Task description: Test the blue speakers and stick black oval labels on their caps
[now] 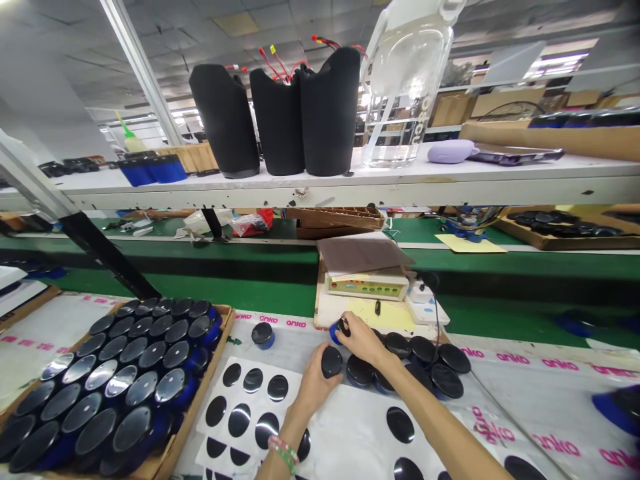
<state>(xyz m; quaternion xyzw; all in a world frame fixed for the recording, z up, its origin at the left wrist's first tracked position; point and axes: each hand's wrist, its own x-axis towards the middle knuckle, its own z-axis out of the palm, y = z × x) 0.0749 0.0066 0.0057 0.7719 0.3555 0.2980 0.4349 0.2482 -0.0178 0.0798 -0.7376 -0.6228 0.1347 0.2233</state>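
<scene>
The left hand is curled partway, thumb and fingers gripping the rim of a round black-faced piece, held over the worktable just in front of the other hand. The right hand is bent closed around a blue-sided unit near the yellow-topped board — its fingers hide much of it. The left piece looks smooth and dark, with a tiny pale mark; its flat face points up and back toward the wearer — its central axis tilted likewise. The right unit's long axis cannot be told.
</scene>
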